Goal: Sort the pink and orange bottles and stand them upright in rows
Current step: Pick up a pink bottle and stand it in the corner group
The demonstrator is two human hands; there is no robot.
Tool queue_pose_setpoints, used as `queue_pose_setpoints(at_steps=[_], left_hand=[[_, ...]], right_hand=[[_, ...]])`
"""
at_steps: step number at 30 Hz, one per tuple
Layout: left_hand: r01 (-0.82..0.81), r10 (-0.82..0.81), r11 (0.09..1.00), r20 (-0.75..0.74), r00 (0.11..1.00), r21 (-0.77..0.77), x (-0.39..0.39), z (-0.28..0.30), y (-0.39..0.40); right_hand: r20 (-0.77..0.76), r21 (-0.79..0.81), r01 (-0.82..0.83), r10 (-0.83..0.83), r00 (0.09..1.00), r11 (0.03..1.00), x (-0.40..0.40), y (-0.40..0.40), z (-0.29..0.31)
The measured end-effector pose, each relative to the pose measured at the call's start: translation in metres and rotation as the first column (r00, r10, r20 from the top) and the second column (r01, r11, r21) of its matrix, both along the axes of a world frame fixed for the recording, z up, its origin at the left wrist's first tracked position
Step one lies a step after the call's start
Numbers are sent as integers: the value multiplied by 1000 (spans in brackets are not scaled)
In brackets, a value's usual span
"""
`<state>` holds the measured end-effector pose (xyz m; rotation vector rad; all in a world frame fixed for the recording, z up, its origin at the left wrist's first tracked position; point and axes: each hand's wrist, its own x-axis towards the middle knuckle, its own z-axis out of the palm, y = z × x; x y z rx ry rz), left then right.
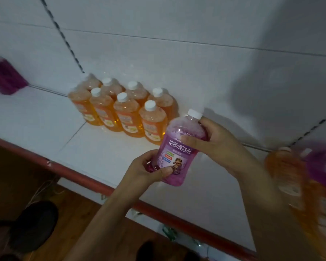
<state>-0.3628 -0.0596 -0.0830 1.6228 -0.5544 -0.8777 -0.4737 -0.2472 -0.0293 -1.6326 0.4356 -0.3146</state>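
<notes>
A pink bottle (177, 147) (white cap, tilted) is being held above the white shelf (105, 153). Its base is being gripped by the left hand (149, 168), its shoulder by the right hand (213, 140), fingers curled round it. Orange bottles (124, 112) are standing upright in two rows just behind it.

Glossy clear plastic pink bottle (177, 147); smooth white shelf (105, 153), wood floor (79, 213).
</notes>
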Motion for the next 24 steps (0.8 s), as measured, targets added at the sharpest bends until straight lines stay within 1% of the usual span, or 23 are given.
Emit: queue_pose_setpoints(at_steps=[7,11,15,19,22,24], left_hand=[[-155,156,984,3,988,-88,87,17,109],[-250,255,962,37,966,-108,152,24,185],[-288,294,951,41,955,-110,217,27,255],[-336,342,935,37,939,-115,274,24,295],[-347,356,930,65,932,-119,319,20,305],[-353,364,927,80,928,-124,350,16,306]], right_hand=[[91,-48,-20,25,996,999,115,108,17],[95,-60,-132,137,986,989,193,180,24],[75,-77,-220,225,971,973,266,244,31],[73,-69,-177,182,981,982,329,289,31],[89,-71,-143,149,985,987,377,304,29],[98,-104,-121,131,986,987,410,306,26]])
